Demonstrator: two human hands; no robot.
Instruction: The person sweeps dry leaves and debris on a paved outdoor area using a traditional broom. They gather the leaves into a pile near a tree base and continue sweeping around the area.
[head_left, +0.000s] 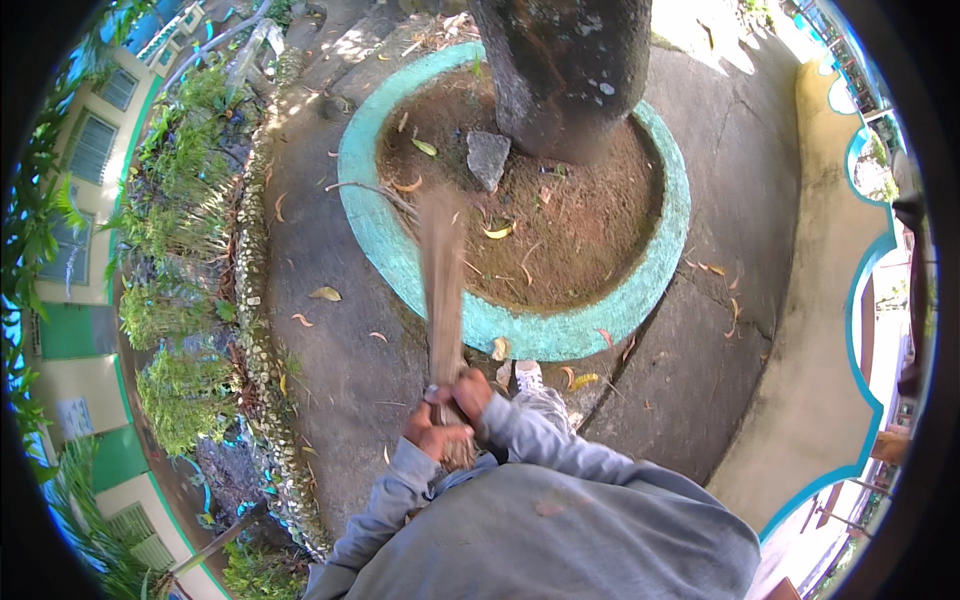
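Observation:
Close to my body, my left hand (433, 431) and my right hand (471, 394) are both closed around a long bundle of thin brown sticks, seemingly a stick broom (444, 300). The bundle points away from me, and its far end is blurred over the turquoise rim of a round tree planter (555, 337). Inside the planter are brown soil, a grey stone (488, 159), fallen leaves and a thick tree trunk (570, 75). Dry twigs (371, 187) lie across the left part of the rim. Which hand is which is judged from the sleeves.
A white patterned shoe (529, 375) is beside the planter's near edge. Yellow and brown leaves (325, 293) lie on the concrete pavement (352, 427). Left runs a low stone border (259, 322) with green plants (180, 292); right curves a beige wall (817, 300) with turquoise edging.

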